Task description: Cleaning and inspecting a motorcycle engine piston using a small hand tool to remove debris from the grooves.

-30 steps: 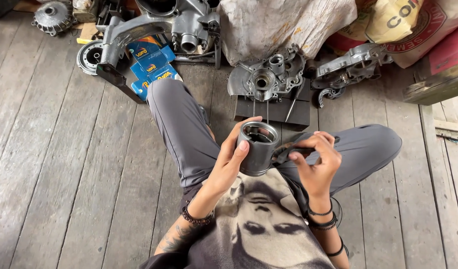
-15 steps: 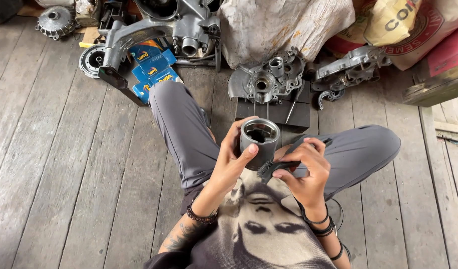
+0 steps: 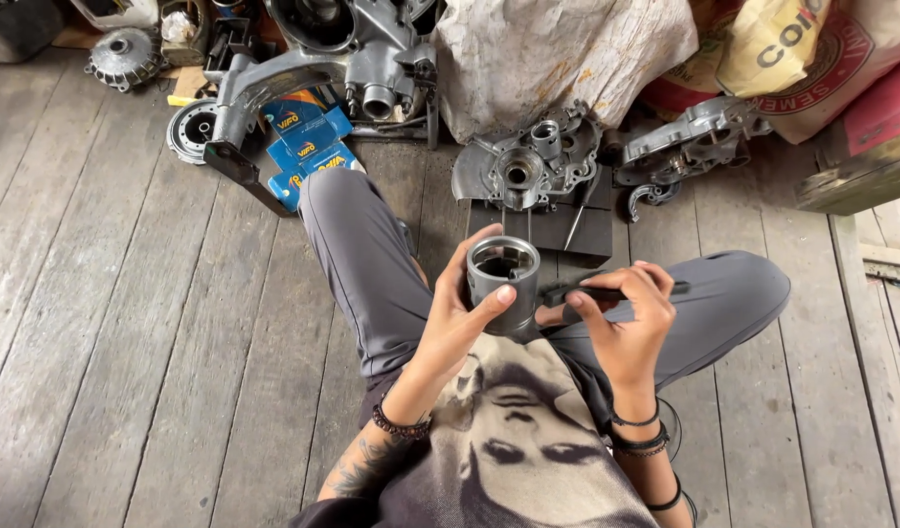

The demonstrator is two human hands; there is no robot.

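I sit cross-legged on a wooden plank floor in grey trousers. My left hand is wrapped around a hollow grey metal cylinder, held upright with its open end facing up. My right hand grips a thin dark tool held roughly level, its tip at the cylinder's right side. Both hands hover above my lap.
A grey engine case half rests on a dark flat block ahead of my knees. Another case part lies to its right. Blue boxes, a swing-arm-like casting, an engine block, round parts and sacks line the back.
My right hand has shifted the dark tool slightly, from tilted to nearly level beside the cylinder. The cylinder stays in my left hand.
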